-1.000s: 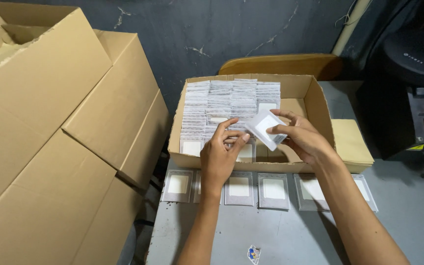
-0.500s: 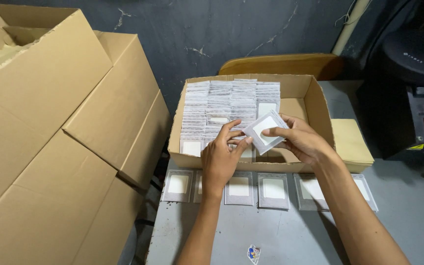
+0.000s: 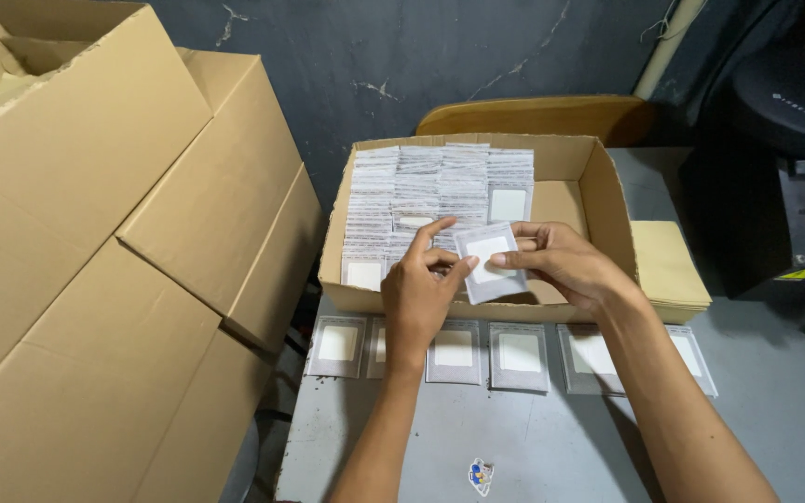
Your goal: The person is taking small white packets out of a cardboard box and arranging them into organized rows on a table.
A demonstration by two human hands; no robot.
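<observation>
Holding the small grey-and-white sachet over the front of the open cardboard box, you have it pinched from both sides: your left hand closes thumb and fingers on its left edge, and your right hand grips its right edge with the fingertips. From the head view, the only view there is, the grip looks light and sits at the very edges, so the sachet could slip or twist out if either hand eases before the other has it firmly. If it drops, it may well fall among the packed rows of sachets standing in the box just behind, where it would be hard to tell from the rest. Lying flat on the grey worktop right below your wrists is a row of sachets; your forearms pass close over them, and a low sweep could push them out of line or off the front edge. The stacked cartons at your left lean near the worktop, so a wide elbow could knock them.
</observation>
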